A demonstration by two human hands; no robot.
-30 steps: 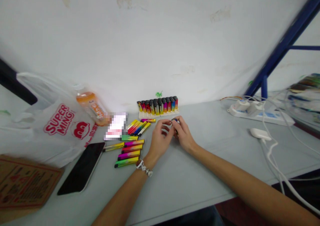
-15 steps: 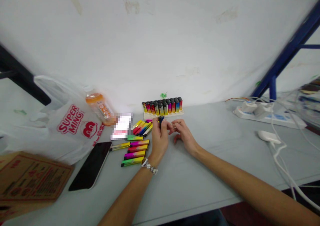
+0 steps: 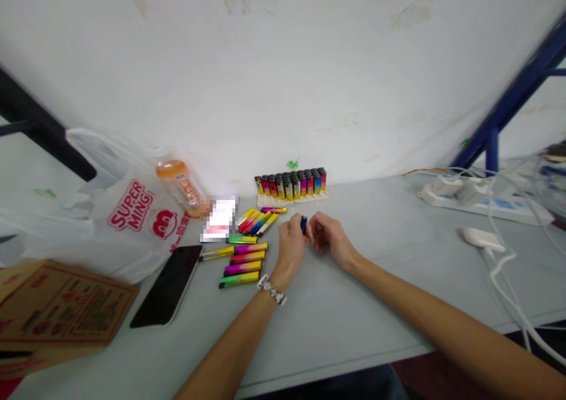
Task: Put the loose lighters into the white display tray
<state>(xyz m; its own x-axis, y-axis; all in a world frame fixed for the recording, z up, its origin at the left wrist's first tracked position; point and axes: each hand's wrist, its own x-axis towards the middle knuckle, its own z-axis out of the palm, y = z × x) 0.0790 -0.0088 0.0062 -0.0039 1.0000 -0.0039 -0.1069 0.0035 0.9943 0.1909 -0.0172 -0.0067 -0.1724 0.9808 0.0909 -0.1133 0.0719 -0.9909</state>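
My left hand point(image 3: 290, 248), with a metal bracelet at the wrist, is closed around a lighter point(image 3: 303, 223). Only the lighter's dark blue end shows above the fingers. Close against it on the right is my right hand point(image 3: 335, 241), its fingers curled in and its fingertips by the lighter; whatever they pinch is hidden. Behind both hands, several lighters point(image 3: 289, 187) with black tops stand upright in rows in a whitish tray point(image 3: 267, 202) by the wall. Left of my left hand lie several loose multicoloured lighters point(image 3: 242, 266), flat on the table.
A lit phone point(image 3: 220, 218), blurred out, and a dark phone point(image 3: 167, 287) lie at left. Beyond them are an orange drink bottle point(image 3: 181, 184), a white plastic bag point(image 3: 101, 211) and a cardboard box point(image 3: 66, 311). At right are a power strip point(image 3: 508, 208), a white charger point(image 3: 481, 239) and cables.
My left hand has turned and moved slightly right with the lighter, whose blue end now faces my right hand. The right hand's fingers have curled in more. The view has shifted slightly.
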